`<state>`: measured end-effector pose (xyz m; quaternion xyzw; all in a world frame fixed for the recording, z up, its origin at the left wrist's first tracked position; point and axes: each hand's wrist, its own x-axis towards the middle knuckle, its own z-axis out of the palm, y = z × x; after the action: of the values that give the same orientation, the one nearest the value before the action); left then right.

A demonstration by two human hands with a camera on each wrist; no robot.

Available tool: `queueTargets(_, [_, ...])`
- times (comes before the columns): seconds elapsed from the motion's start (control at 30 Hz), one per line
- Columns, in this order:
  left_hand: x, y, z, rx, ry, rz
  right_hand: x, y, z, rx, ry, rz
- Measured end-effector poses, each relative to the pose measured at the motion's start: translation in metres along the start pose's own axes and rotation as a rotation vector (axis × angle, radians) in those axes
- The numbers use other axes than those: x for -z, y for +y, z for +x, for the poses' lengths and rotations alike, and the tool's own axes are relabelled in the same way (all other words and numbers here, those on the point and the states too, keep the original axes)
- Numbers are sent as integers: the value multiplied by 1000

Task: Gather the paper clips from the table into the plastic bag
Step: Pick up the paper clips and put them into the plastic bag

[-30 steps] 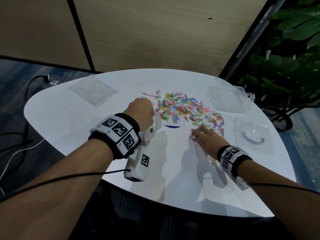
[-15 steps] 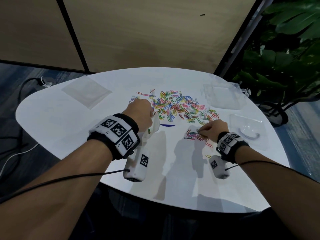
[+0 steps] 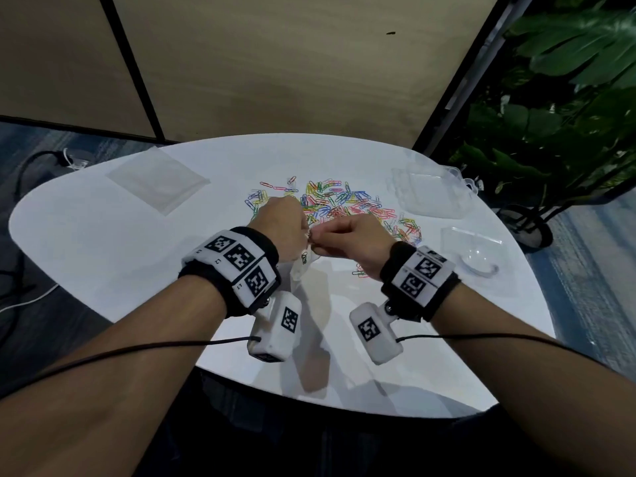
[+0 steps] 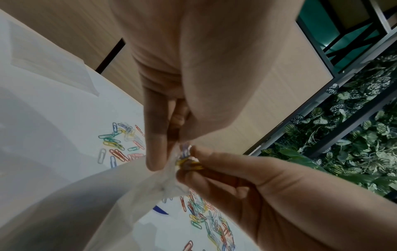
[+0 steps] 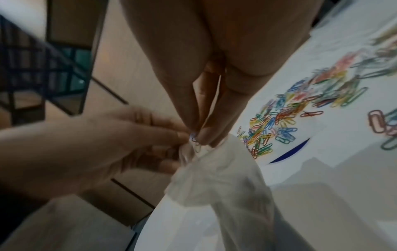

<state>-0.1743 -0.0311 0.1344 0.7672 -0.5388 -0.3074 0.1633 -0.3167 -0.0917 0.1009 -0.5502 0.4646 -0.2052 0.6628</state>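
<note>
White table point(image 3: 103, 242) — wood-panel wall point(image 3: 275, 63), leafy plant point(image 3: 568, 98) beside it.

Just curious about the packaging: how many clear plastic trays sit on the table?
2, both on the right: the far tray beside the paper clips, and the near tray by the edge. None seems hidden.

1. White rounded table point(image 3: 103, 256), glossy top, near edge curving in front of the person.
2. Heap of coloured wire paper clips point(image 3: 344, 204) spread across the far middle.
3. Small separate cluster of clips point(image 3: 359, 273) nearer, just right of centre.
4. Flat clear plastic sheet point(image 3: 158, 179) at far left.
5. Clear moulded plastic tray point(image 3: 430, 194) at far right.
6. Second clear plastic shell with a domed recess point(image 3: 476, 251) at right, nearer than the tray.
</note>
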Motion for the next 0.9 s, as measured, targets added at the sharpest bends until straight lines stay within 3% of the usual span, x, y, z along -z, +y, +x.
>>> queueTargets(0.13, [4,-1,-1,-4,13,-10,-8,-6,-2,27,-33,-150])
queueTargets(0.23, [6,-3,-1,13,23,-12,12,-9,2,106,34,-205])
queueTargets(0.27, [7,-4,-1,14,22,-8,23,-4,5,146,80,-334])
queueTargets(0.33, [8,-5,-2,14,19,-2,44,13,12,234,115,-833])
queueTargets(0.4, [9,-6,-2,15,14,8,53,38,14,243,-51,-1315])
queueTargets(0.5, [10,-7,-3,13,-7,25,56,82,7,212,-323,-1700])
queueTargets(0.57, [11,-8,-3,22,-13,39,66,102,3,198,-324,-1773])
queueTargets(0.73, [11,-9,-2,17,-9,59,111,106,-1,74,-148,-1814])
queueTargets(0.8, [8,-9,-1,7,-18,56,123,107,0,2,-109,-1755])
queueTargets(0.9, [5,-10,2,2,-25,62,128,108,4,64,-31,-1614])
